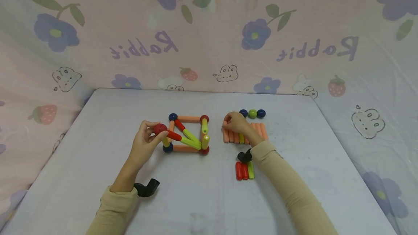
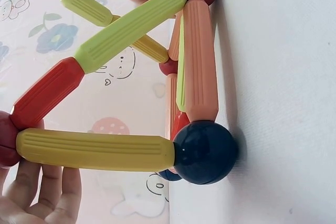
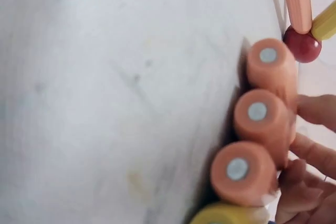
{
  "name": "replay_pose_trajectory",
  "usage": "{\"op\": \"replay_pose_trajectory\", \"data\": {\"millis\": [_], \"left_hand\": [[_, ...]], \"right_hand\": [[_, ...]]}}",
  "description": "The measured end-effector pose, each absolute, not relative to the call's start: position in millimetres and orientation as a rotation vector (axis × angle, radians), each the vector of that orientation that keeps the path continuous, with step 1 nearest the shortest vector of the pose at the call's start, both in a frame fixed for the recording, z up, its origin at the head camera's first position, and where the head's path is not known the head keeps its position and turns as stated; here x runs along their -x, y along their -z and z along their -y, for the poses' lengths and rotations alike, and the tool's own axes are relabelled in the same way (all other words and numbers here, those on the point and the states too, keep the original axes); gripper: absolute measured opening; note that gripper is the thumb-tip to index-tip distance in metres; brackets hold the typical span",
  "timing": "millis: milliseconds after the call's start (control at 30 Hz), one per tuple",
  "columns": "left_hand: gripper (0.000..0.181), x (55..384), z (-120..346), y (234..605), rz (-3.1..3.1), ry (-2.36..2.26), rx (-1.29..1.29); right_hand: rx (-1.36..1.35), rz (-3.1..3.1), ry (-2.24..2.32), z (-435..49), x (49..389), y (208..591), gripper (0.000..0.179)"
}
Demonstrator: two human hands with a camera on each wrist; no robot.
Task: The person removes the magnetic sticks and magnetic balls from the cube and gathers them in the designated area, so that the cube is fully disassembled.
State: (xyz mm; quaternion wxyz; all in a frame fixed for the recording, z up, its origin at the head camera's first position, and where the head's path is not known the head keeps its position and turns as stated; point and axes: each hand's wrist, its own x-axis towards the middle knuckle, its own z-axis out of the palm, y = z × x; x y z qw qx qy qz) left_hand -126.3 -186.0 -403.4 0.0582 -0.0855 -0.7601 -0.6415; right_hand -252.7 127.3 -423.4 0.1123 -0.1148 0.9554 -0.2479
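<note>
My left hand [image 1: 143, 142] holds a red ball [image 1: 160, 129] between thumb and fingers, at the raised corner of a frame of magnetic sticks and balls. Below that ball a yellow stick [image 2: 94, 150] runs to a dark blue ball [image 2: 206, 152] on the table. A red stick [image 1: 174, 135] and a light green stick [image 1: 191, 143] slope from it to the front right corner. My right hand [image 1: 237, 123] pinches the far end of the leftmost orange stick [image 1: 226, 136] in a row. Magnet tips [image 3: 268, 55] show on the near ends of this row.
Behind the right hand lie blue and green balls [image 1: 252, 114]. Two red sticks [image 1: 242, 171] and a light green stick [image 1: 250, 170] lie nearer the front. Black wrist camera mounts [image 1: 147, 188] hang at both sleeves. A printed curtain [image 1: 202, 46] hangs behind the white table [image 1: 196, 198].
</note>
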Motion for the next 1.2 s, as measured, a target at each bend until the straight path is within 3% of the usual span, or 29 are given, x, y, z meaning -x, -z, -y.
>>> {"op": "replay_pose_trajectory", "data": {"millis": [300,600,733,900,1200], "left_hand": [[0.04,126,188,402,2.349,1.906,0.258],[0.038,124,185,398,2.363,1.935,0.217],[0.038,124,184,398,2.36,1.94,0.21],[0.038,126,185,401,2.361,1.92,0.231],[0.038,125,185,399,2.358,1.929,0.218]], "right_hand": [[0.503,-2.804,0.753,-115,224,410,0.032],[0.854,-2.491,0.783,-103,192,398,0.037],[0.923,-2.46,0.819,-95,180,398,0.027],[0.975,-2.516,0.831,-89,173,400,0.012],[0.83,-2.463,0.917,-91,168,404,0.021]]}}
